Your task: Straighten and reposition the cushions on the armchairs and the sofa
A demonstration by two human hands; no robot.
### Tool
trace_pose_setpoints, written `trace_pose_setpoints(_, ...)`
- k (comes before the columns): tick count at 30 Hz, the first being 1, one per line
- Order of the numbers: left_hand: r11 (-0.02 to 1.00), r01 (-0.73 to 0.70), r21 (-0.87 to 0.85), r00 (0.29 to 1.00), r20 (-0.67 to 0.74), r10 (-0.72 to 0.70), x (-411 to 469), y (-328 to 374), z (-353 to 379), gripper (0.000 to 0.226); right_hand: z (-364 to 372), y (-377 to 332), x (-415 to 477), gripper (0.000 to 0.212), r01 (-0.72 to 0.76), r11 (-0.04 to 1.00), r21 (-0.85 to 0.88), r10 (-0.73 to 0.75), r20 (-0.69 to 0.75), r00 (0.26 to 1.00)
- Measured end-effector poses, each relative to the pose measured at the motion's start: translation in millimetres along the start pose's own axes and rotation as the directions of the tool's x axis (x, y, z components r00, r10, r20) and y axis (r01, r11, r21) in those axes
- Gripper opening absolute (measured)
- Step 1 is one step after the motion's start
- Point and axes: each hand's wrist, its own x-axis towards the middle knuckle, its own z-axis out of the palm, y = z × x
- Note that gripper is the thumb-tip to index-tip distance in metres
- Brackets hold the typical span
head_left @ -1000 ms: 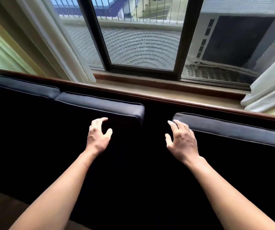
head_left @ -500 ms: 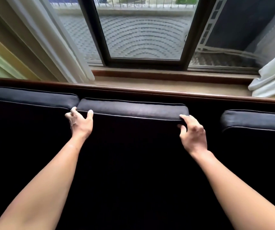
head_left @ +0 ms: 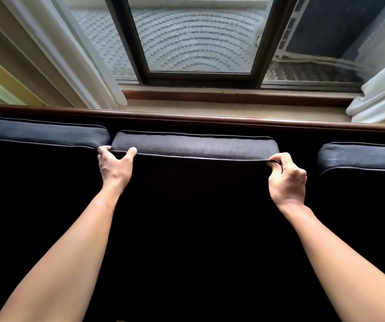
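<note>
Three dark navy back cushions stand in a row on the sofa, against its wooden back rail (head_left: 210, 118). I hold the middle cushion (head_left: 194, 145) by its two upper corners. My left hand (head_left: 114, 165) grips the upper left corner, thumb on the top face. My right hand (head_left: 288, 177) pinches the piped edge at the upper right corner. The left cushion (head_left: 40, 133) touches the middle one. A dark gap separates the middle cushion from the right cushion (head_left: 363, 156). The cushion fronts and the seat below are in deep shadow.
Behind the sofa runs a beige window sill (head_left: 233, 108) under a dark-framed window (head_left: 200, 75). A white curtain (head_left: 87, 56) hangs at the left and another curtain (head_left: 382, 98) bunches on the sill at the right.
A second ago both hands hovered open near the gap between cushions. They then reached the middle cushion's top corners and now grip them; my right hand has closed into a pinch.
</note>
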Motion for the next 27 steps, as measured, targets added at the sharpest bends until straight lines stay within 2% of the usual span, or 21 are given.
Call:
trace_pose_setpoints(10, 0.994, -0.088, 0.068, 0.995, 0.057, 0.085, -17.5, 7.2, 11.5, 0.075, -16.2, 23.1, 8.7, 0.007, -0.063, 0.998, -0.01, 0.063, -0.049, 0.997)
trace_pose_setpoints(19, 0.937, -0.229, 0.264, 0.966, 0.179, 0.186, -18.3, 10.6, 6.4, 0.08, -28.8, 18.2, 7.0, 0.01, -0.001, 0.992, -0.123, 0.008, 0.054, 0.999)
trace_pose_setpoints(22, 0.868, -0.275, 0.413, 0.954, 0.231, 0.193, -19.6, 13.0, 3.1, 0.086, -32.2, 19.3, 6.6, 0.027, 0.037, 0.966, -0.256, 0.008, 0.174, 0.985)
trace_pose_setpoints(24, 0.773, -0.339, 0.536, 0.937, 0.261, 0.231, -24.1, 18.1, -2.0, 0.077, -35.3, 22.6, 8.8, 0.041, 0.094, 0.937, -0.335, -0.005, 0.257, 0.966)
trace_pose_setpoints(27, 0.654, -0.458, 0.602, 0.888, 0.284, 0.361, -46.6, 31.6, -18.2, 0.061, -48.3, 12.6, 5.5, 0.055, 0.162, 0.899, -0.406, -0.029, 0.316, 0.948)
